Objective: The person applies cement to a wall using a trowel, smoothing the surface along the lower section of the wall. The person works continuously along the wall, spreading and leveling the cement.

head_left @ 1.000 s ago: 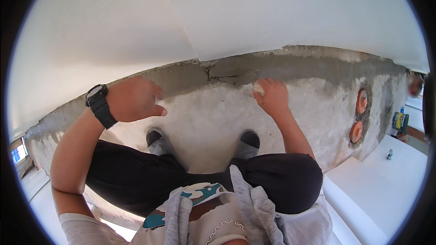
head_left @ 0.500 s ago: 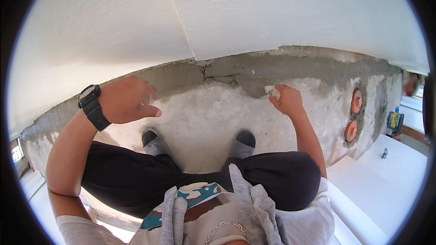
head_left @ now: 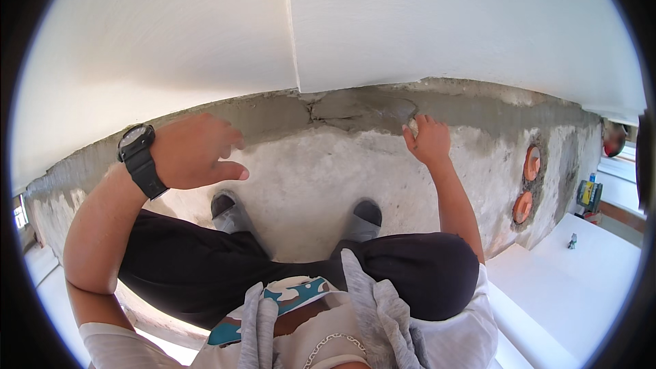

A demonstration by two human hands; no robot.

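Observation:
At the strip of damp grey mortar (head_left: 270, 115) along the foot of the white wall, my right hand (head_left: 432, 141) is closed around a small pale, mortar-smeared thing (head_left: 413, 125). Its kind is hidden by my fingers. A curved mark shows in the wet mortar just beyond it. Left of that, a dark crack (head_left: 312, 112) breaks the strip. My left hand (head_left: 193, 152), below a black wristwatch (head_left: 137, 143), hovers with thumb and fingers apart. Nothing is in it.
Two orange round caps (head_left: 531, 163) are set into the rough concrete floor (head_left: 307, 178) on the right. Beyond them are a green and yellow box (head_left: 586, 193) and a small object (head_left: 572, 240) on a white surface. My sandalled feet (head_left: 365, 219) stand between my hands.
My right hand has moved slightly away from me, farther onto the mortar strip, still holding the pale thing. My left hand stays nearly in place. The view has shifted a little.

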